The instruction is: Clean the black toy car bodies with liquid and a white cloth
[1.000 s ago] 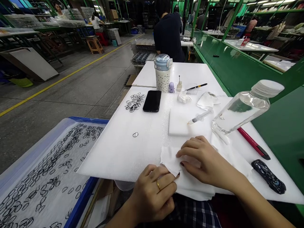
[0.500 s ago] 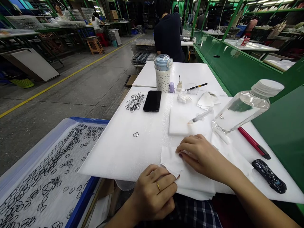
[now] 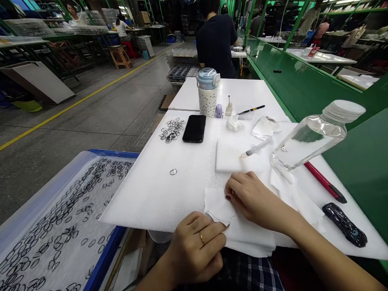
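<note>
- At the near edge of the white board (image 3: 169, 194) lies a white cloth (image 3: 242, 234), spread flat and hanging a little over the edge toward the person.
- Right hand (image 3: 257, 200) rests on the cloth, palm down, fingers curled loosely and fingertips pressing the fabric; it grasps nothing.
- Left hand (image 3: 197, 248), at 7 o'clock from the right one, pinches the cloth's near-left corner between thumb and fingers; a ring shows on one finger.
- Just beyond the right hand, at 12 o'clock, sits a white pad (image 3: 233, 155) with a syringe (image 3: 256, 148) lying across it.
- At 2 o'clock a clear bottle (image 3: 312, 139) lies tilted on its side, with a red pen (image 3: 324, 182) under it and a black clip (image 3: 344, 224) at 4 o'clock.
- At 10 o'clock one small ring (image 3: 173, 171) lies alone; farther out are a black phone (image 3: 194, 128) and a pile of rings (image 3: 172, 130).
- At 8 o'clock, off the board, a blue tray (image 3: 103, 258) holds many rings.
- A dotted cup (image 3: 207, 93) stands at the far end.
</note>
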A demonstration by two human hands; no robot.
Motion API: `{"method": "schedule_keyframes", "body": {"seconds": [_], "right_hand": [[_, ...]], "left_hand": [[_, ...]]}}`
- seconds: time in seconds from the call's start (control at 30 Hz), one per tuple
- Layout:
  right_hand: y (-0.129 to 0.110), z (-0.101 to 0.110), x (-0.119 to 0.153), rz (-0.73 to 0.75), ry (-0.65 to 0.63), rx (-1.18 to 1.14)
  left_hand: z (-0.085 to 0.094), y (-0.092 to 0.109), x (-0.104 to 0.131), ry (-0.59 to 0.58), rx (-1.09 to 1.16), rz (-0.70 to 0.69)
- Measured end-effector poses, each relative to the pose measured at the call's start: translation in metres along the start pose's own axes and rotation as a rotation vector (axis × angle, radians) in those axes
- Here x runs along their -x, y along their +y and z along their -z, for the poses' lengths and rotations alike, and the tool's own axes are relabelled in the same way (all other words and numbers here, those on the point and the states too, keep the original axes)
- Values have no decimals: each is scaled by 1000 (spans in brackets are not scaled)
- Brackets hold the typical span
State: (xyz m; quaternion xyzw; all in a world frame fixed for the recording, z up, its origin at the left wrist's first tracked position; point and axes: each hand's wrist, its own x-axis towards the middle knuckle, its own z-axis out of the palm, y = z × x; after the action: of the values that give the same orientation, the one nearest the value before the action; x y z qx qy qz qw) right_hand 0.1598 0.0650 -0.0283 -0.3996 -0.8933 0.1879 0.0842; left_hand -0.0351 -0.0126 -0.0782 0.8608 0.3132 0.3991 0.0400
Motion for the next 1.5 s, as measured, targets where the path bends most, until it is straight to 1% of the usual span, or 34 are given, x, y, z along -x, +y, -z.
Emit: {"method": "schedule_keyframes", "body": {"seconds": [0.13, 0.23, 0.33, 0.4, 0.47, 0.53, 0.6, 0.63, 0.7, 0.77, 0.83, 0.87, 0.97, 1.07, 1.3, 1.37, 1.43, 1.5], "right_hand": [[-1, 3, -4, -18, 9, -1], [-7, 6, -19, -32, 20, -16], [-14, 8, -36, -2, 11, -42], [-17, 12, -37, 29, 11, -66], [-18, 20, -24, 25, 19, -120], [-16, 26, 0, -27, 6, -230], [-14, 29, 26, -95, -30, -331], [-13, 27, 37, -107, -40, -344], [-14, 20, 52, -83, -51, -307], [-16, 9, 56, -40, -48, -245], [-19, -1, 51, -11, -32, -171], [-20, -4, 47, -2, -20, -126], [-20, -11, 35, 17, -9, 17], [-21, -12, 28, 11, -19, 119], [-26, -11, 13, -32, -28, 187], [-23, -8, 10, -50, -46, 142], [-19, -2, 12, -71, -60, 12], [-15, 4, 18, -99, -36, -140]], "left_hand": [[1, 0, -1, -2, -7, -16], [0, 1, -1, -5, -13, -13], [0, 1, 0, 0, -7, 6], [1, 1, 1, -13, -1, 23], [3, 1, 2, -44, 2, 50], [5, 2, 3, -81, 7, 86], [6, 4, 3, -97, 11, 126], [7, 5, 2, -98, 11, 145], [7, 7, 2, -75, 12, 176], [6, 8, 1, -12, 11, 196], [5, 8, 1, 35, 8, 198], [4, 7, 2, 38, 10, 193], [3, 6, 2, 0, 22, 170], [2, 6, 1, -3, 36, 162], [5, 8, -4, -6, 42, 168], [6, 8, -4, -10, 54, 175], [7, 8, -5, -15, 79, 182], [8, 8, -6, -12, 117, 197]]}}
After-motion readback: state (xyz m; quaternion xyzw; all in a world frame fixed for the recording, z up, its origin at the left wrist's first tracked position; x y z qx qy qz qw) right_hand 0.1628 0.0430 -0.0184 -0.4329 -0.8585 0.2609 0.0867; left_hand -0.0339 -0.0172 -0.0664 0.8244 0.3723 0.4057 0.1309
